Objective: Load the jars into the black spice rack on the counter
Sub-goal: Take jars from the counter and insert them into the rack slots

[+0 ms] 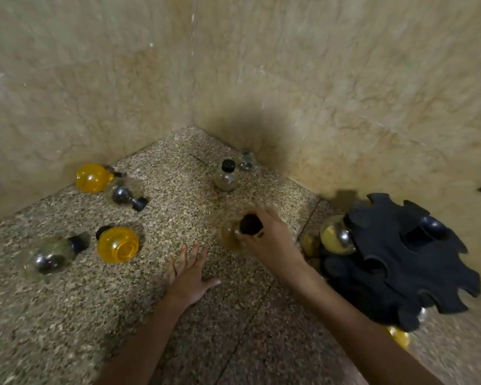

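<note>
Kitchen counter corner, likely in a home.
The right hand (pixel 270 243) grips a jar (pixel 250 224) over a speckled stone counter (pixel 164 212); beyond the grip two beige stone-look walls (pixel 317 93) meet in a corner. Just right of the grip stands a black spice rack (pixel 400 262) with a round jar (pixel 336 237) in a slot. Left of the grip small spice jars (pixel 117 244) lie on their sides, two yellow, two clear with black caps; beyond it one capped jar (pixel 225 177) stands upright.

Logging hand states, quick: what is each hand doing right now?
Left hand: open, fingers straight and spread, holding nothing.
Right hand: closed around a black-capped jar.
</note>
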